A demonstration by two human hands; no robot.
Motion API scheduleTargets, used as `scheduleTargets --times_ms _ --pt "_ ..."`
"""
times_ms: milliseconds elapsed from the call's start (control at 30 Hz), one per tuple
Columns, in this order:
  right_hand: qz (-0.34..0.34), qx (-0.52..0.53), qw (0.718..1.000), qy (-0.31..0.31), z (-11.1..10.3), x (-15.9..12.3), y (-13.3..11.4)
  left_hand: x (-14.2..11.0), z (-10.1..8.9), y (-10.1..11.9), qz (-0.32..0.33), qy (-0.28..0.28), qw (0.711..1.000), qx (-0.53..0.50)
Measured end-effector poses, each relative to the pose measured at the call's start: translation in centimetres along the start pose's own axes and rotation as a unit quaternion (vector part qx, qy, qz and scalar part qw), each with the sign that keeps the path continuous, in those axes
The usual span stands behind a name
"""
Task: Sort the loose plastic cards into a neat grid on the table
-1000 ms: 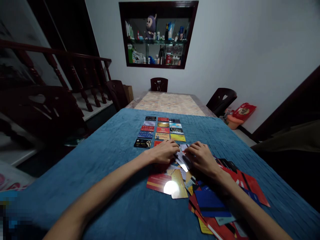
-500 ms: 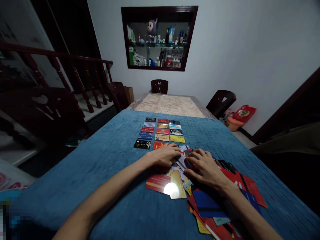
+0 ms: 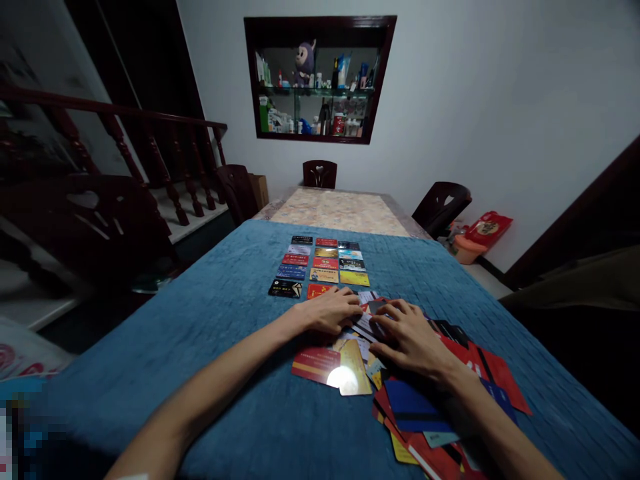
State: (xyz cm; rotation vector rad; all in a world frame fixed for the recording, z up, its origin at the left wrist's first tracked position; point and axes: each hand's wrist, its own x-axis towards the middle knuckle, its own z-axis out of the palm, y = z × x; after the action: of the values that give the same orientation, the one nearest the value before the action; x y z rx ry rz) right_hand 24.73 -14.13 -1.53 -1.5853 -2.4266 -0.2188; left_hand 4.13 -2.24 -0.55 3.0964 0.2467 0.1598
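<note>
Palm down, my left hand (image 3: 331, 311) rests at the left edge of a loose card pile, its fingers stretched to the right and lying on the cards. It partly covers a red card (image 3: 316, 291) in the front row. My right hand (image 3: 407, 333) lies over the pile with its fingers apart, the fingertips at a white striped card (image 3: 367, 327). Between and below the hands are a glossy red card (image 3: 316, 362) and a gold card (image 3: 356, 373). A blue card (image 3: 417, 407) and several red ones lie under my right forearm. What is beneath both palms is hidden.
Neat columns of cards, including a black card (image 3: 285, 288) and a yellow card (image 3: 355, 278), lie ahead of my hands. They sit on a blue cloth (image 3: 225, 293) over the table. Chairs (image 3: 443, 203) stand around it, and a shelf niche (image 3: 320, 80) is in the far wall.
Both hands stay almost in place, with only a slight shift of the fingers. The view has tilted a little; the cards look the same.
</note>
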Motion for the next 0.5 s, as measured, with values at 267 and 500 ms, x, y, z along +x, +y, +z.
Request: scheduleTargets --times_ms 267,500 --pt "-0.008 0.006 1.000 0.003 -0.15 0.09 -0.12 -0.03 -0.11 0.19 -0.002 0.014 1.000 -0.007" --pt "-0.011 0.007 1.000 0.003 -0.39 0.10 0.06 -0.13 -0.50 0.50 0.001 0.021 1.000 -0.008"
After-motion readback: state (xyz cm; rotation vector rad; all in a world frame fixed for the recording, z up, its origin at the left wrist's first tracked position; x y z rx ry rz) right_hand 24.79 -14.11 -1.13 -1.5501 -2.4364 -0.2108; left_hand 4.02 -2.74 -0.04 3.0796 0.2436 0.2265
